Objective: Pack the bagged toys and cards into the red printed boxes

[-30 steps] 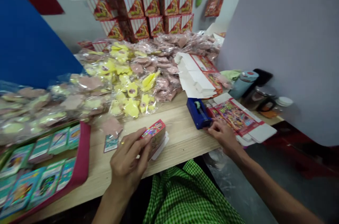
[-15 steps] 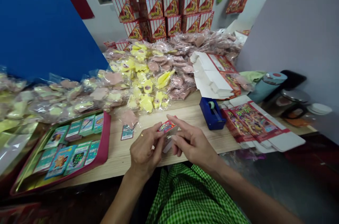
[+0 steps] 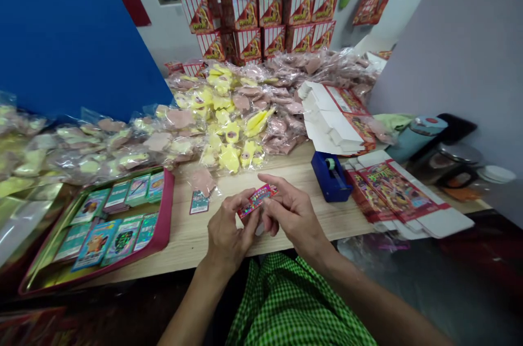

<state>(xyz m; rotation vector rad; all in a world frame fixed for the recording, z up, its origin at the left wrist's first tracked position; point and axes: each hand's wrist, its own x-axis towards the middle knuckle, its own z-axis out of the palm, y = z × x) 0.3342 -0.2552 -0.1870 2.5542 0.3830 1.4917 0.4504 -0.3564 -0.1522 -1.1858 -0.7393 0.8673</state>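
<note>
Between my hands is a small red printed carton, tilted, its lettered side facing up; most of its lower part is hidden by the fingers. My left hand grips its left end between thumb and fingers. At the right end, the thumb and curled fingers of my right hand close on it, with the index finger stretched out above. Left of my hands, a teal card lies on the table, partly under a pink figure in a clear bag.
A pink-rimmed tin of teal cards stands left. Bagged yellow and pink figures heap along the back. On the right are a blue tape dispenser, flattened red cartons and a blue bottle. Stacked red boxes rise behind.
The carton has turned so more of its printed face shows. My right thumb has moved up onto its right end. The view has shifted slightly.
</note>
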